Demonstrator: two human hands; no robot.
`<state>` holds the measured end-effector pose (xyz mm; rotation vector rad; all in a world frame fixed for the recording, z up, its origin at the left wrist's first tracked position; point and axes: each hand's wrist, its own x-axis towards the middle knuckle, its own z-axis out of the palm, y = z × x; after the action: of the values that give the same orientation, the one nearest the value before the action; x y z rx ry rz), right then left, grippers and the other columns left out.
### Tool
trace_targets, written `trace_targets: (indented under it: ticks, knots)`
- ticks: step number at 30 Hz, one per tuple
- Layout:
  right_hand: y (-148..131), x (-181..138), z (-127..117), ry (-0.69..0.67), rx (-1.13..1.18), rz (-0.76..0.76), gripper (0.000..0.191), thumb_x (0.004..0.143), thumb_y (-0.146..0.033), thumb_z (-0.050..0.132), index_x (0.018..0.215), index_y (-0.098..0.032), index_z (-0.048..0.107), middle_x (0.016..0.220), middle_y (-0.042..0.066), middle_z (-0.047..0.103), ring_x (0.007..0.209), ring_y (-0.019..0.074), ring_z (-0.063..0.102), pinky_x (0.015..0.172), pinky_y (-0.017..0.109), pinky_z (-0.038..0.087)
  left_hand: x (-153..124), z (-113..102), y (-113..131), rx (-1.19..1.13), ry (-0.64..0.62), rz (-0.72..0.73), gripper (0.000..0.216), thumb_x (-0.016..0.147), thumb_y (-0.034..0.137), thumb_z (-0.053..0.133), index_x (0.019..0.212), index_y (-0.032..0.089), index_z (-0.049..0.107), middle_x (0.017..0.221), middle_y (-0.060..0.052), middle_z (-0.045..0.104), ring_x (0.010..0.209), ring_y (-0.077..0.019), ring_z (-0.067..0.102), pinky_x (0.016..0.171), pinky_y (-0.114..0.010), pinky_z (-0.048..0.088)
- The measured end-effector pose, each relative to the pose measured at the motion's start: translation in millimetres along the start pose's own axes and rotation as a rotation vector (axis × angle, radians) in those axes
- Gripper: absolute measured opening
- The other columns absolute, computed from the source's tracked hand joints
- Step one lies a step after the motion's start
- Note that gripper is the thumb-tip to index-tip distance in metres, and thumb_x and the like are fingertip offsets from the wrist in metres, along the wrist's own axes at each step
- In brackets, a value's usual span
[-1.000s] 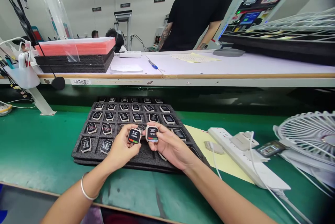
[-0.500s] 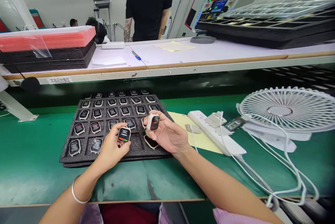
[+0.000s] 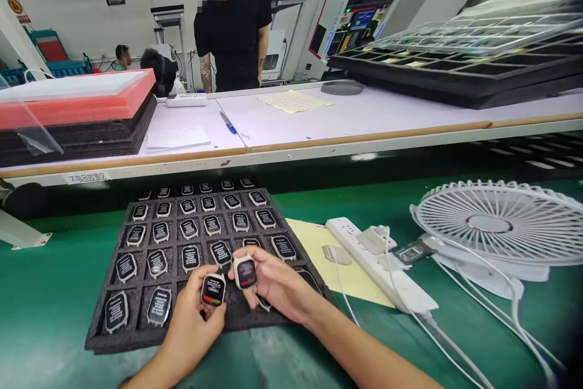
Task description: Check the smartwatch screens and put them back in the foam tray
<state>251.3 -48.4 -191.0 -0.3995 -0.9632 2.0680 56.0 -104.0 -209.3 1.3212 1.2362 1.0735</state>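
My left hand point(image 3: 194, 322) pinches a smartwatch body point(image 3: 213, 289) whose lit screen shows red and green bars. My right hand point(image 3: 273, 283) grips a second smartwatch body point(image 3: 246, 272) with a dark screen, held just right of the first. Both hands hover over the near right part of a black foam tray point(image 3: 136, 331) on the green bench. The tray's pockets hold several more watch bodies point(image 3: 159, 306) with lit screens.
A yellow sheet point(image 3: 319, 246), a white power strip point(image 3: 382, 264) with plugged chargers and cables, and a white desk fan point(image 3: 496, 225) lie to the right. Behind runs a raised white shelf point(image 3: 364, 116) with foam tray stacks point(image 3: 73, 128). A person in black point(image 3: 234, 28) stands beyond.
The camera view shifted, so the tray sits lower and nearer. My right hand brought its watch down beside the left hand's watch. Both hands keep their watches.
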Motion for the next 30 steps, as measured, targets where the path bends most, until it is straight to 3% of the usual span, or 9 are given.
trace_targets:
  ticks: [5, 10, 16, 21, 26, 30]
  knots:
    - [2, -2, -2, -0.048, -0.054, 0.013, 0.044, 0.084, -0.044, 0.077, 0.116, -0.017, 0.064, 0.094, 0.007, 0.068, 0.06, 0.011, 0.065, 0.059, 0.022, 0.048, -9, 6, -12, -0.056, 0.084, -0.054, 0.048, 0.08, 0.029, 0.064, 0.125, 0.023, 0.049, 0.103, -0.006, 0.064, 0.078, -0.0164, 0.061, 0.063, -0.025, 0.047]
    - [6, -3, -5, -0.069, -0.119, 0.047, 0.05, 0.081, -0.047, 0.079, 0.118, -0.018, 0.063, 0.092, 0.004, 0.065, 0.062, 0.0107, 0.065, 0.061, 0.022, 0.047, -7, 3, -12, -0.167, 0.057, -0.118, 0.052, 0.077, 0.03, 0.069, 0.125, 0.025, 0.049, 0.104, -0.006, 0.065, 0.087, -0.0188, 0.063, 0.067, -0.024, 0.049]
    - [8, -1, -3, 0.018, -0.118, 0.076, 0.05, 0.083, -0.053, 0.075, 0.116, -0.019, 0.061, 0.094, 0.006, 0.067, 0.058, 0.0103, 0.063, 0.058, 0.023, 0.044, 2, -8, -11, -0.157, -0.017, -0.135, 0.057, 0.073, 0.028, 0.074, 0.125, 0.025, 0.051, 0.111, -0.008, 0.063, 0.078, -0.016, 0.06, 0.052, -0.019, 0.043]
    - [9, -1, 0, 0.062, -0.054, 0.091, 0.045, 0.087, -0.055, 0.07, 0.114, -0.019, 0.062, 0.095, 0.007, 0.069, 0.058, 0.0112, 0.063, 0.058, 0.023, 0.042, 1, -7, 7, -0.14, -0.006, -0.17, 0.053, 0.076, 0.026, 0.074, 0.123, 0.025, 0.05, 0.105, -0.005, 0.062, 0.061, -0.0088, 0.051, 0.05, -0.018, 0.043]
    - [3, 0, 2, 0.087, -0.003, 0.102, 0.046, 0.086, -0.054, 0.071, 0.115, -0.02, 0.062, 0.096, 0.008, 0.07, 0.061, 0.0139, 0.065, 0.062, 0.027, 0.047, 2, -1, 21, -0.165, 0.106, -0.128, 0.052, 0.071, 0.023, 0.077, 0.117, 0.022, 0.05, 0.091, 0.0, 0.059, 0.06, -0.008, 0.051, 0.051, -0.018, 0.046]
    - [2, -1, 3, 0.061, -0.046, 0.08, 0.043, 0.085, -0.044, 0.074, 0.118, -0.021, 0.06, 0.1, 0.007, 0.07, 0.065, 0.0141, 0.066, 0.067, 0.029, 0.05, -2, 0, 20, -0.2, 0.179, -0.003, 0.052, 0.07, 0.02, 0.076, 0.115, 0.022, 0.05, 0.092, 0.001, 0.058, 0.062, -0.0071, 0.055, 0.056, -0.019, 0.048]
